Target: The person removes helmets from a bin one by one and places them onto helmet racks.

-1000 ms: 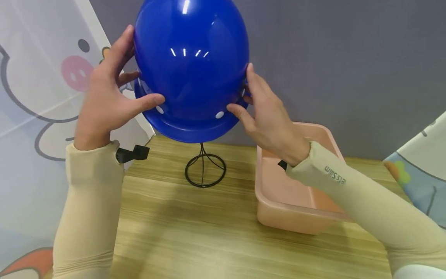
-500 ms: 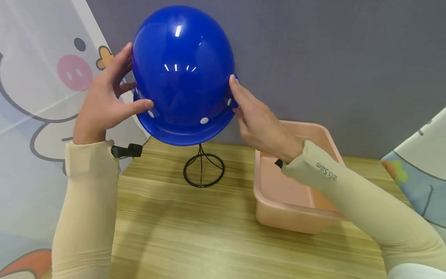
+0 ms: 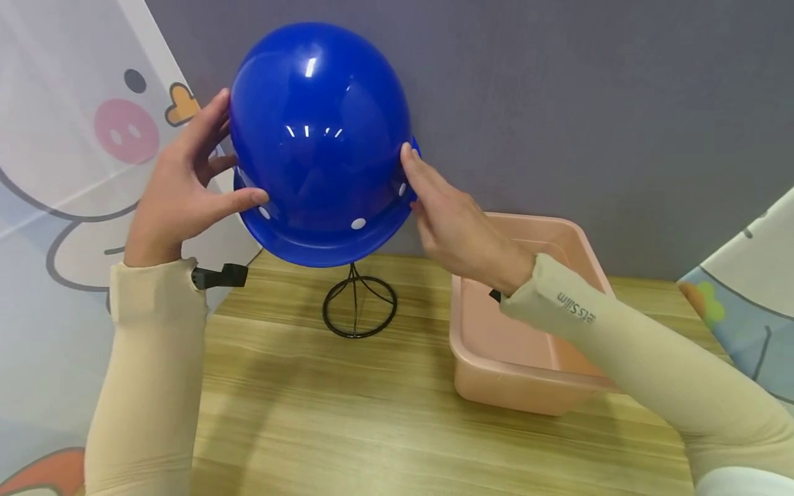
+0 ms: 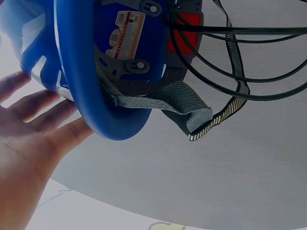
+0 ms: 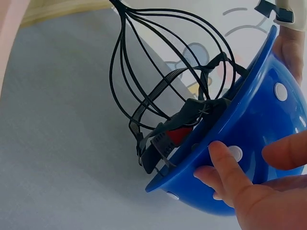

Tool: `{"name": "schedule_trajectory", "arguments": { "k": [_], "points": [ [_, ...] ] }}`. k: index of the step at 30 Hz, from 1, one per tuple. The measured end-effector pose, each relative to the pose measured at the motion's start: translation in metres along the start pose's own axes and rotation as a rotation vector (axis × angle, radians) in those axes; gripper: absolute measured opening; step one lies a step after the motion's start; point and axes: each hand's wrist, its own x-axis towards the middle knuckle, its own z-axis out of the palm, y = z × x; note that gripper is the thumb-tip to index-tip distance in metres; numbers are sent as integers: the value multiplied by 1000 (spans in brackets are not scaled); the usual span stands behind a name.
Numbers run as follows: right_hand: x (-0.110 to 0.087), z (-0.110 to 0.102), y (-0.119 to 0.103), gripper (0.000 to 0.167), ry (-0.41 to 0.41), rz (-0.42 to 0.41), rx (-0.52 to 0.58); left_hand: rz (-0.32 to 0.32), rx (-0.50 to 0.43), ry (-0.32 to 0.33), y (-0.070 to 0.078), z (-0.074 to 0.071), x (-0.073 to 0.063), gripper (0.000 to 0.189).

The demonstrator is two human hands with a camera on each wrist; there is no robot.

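A glossy blue hard hat (image 3: 322, 138) with white round studs stands over a black wire stand (image 3: 355, 334), whose ring base is on the table. In the right wrist view, the stand's wire cage (image 5: 177, 43) reaches up into the hat; whether it bears the weight cannot be told. My left hand (image 3: 176, 189) touches the hat's left side with extended fingers, its thumb along the front by a stud. My right hand (image 3: 459, 231) rests extended fingers on the right side near the brim. A chin strap (image 4: 192, 110) hangs under the hat in the left wrist view.
On the wood-grain table (image 3: 347, 427), a pink plastic bin (image 3: 527, 382) stands under my right forearm, right of the stand. A grey panel (image 3: 558, 124) rises behind. Cartoon-printed panels (image 3: 68, 275) flank the table.
The hard hat has come down and slightly left in the head view, both hands moving with it. My right thumb has left its spot by the front stud. The bin has not moved.
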Motion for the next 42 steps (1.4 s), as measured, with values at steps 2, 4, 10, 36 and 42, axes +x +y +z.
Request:
{"name": "schedule_trajectory", "arguments": {
  "k": [2,4,10,36,42],
  "points": [
    [-3,-1,-3,63,-2,-10,-2,-13,11,5,2,-1,-3,95],
    [-5,-3,-5,63,-8,-21,-9,-32,-16,18,3,-2,-6,97],
    [-12,-5,-6,63,-54,-21,-25,-48,114,-1,4,1,-12,97],
    [-32,17,18,66,-171,-59,28,-188,142,-76,-57,20,-35,101],
    [-33,20,20,69,-185,-33,26,-208,112,-102,-63,19,-39,100]
  ]
}}
